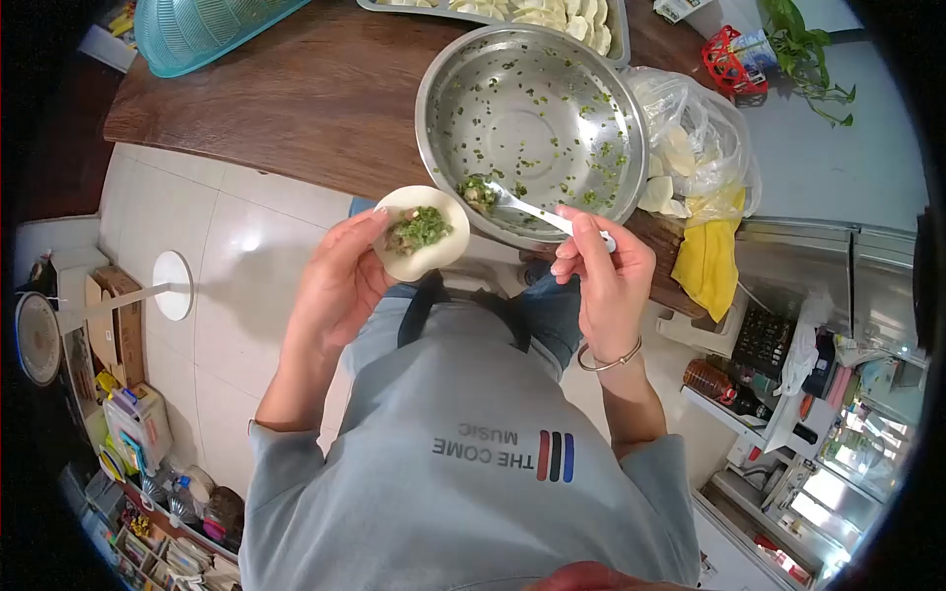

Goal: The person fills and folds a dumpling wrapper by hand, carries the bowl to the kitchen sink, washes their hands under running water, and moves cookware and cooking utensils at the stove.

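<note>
My left hand (345,266) holds a round dumpling wrapper (448,246) by its left edge, thumb on top. Green, chopped filling (419,229) lies in the middle of the wrapper. In my right hand (606,271) is a spoon (540,213) with a white handle, pinched near its end. The spoon's bowl carries a lump of filling and sits inside the near left rim of a large steel bowl (532,128). Scattered green bits cling to the bowl's inner wall. The wrapper is just left of the bowl's near edge.
A tray (619,44) of folded dumplings stands behind the bowl. To the right lie a plastic bag (709,128) with pale wrappers and a yellow cloth (708,261) over the table edge. A teal basket (197,39) sits back left on the wooden table (266,118).
</note>
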Demonstrator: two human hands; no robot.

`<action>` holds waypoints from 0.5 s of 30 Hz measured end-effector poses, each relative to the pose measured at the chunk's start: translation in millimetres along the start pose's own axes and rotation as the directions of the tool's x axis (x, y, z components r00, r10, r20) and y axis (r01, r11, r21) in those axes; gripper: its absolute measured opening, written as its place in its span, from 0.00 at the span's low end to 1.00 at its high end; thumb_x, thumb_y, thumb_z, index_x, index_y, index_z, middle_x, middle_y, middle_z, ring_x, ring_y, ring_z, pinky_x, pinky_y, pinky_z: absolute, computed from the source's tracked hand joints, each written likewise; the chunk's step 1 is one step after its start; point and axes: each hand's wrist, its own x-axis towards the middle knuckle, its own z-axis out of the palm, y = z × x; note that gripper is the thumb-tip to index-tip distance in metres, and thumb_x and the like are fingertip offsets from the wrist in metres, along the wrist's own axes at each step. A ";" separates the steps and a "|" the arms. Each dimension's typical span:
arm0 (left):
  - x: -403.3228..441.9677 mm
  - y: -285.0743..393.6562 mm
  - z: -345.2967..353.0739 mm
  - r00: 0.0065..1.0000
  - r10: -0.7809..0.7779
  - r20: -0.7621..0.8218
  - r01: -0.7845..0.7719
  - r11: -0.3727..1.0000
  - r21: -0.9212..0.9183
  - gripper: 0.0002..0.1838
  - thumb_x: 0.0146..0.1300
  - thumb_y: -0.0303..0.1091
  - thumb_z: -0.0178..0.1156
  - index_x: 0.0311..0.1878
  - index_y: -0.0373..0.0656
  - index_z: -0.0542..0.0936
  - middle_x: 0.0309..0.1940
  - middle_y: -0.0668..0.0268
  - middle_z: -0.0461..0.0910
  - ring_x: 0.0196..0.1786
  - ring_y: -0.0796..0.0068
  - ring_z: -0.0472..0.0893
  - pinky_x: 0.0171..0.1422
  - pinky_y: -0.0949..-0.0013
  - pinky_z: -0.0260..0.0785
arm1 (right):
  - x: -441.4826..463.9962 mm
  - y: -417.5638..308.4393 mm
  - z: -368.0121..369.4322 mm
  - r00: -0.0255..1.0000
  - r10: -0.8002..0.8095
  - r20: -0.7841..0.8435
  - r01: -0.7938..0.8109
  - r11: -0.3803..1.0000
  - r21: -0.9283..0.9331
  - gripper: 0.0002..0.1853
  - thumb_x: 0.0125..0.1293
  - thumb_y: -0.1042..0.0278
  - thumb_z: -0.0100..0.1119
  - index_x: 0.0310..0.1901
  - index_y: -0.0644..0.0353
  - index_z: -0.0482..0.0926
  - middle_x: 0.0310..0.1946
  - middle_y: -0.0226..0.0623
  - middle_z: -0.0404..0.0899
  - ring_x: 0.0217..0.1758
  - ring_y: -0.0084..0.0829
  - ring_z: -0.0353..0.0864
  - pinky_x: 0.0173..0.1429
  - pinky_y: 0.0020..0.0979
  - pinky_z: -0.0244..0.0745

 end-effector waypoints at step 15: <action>-1.1 -6.3 1.4 0.999 -0.029 -0.025 0.029 1.000 0.002 0.21 0.71 0.36 0.45 0.55 0.25 0.69 0.47 0.50 0.79 0.46 0.66 0.83 0.50 0.69 0.80 | 2.2 -4.1 -10.3 0.980 0.198 -0.013 -0.195 0.973 0.126 0.13 0.65 0.65 0.60 0.43 0.67 0.81 0.25 0.34 0.80 0.22 0.24 0.80 0.26 0.22 0.75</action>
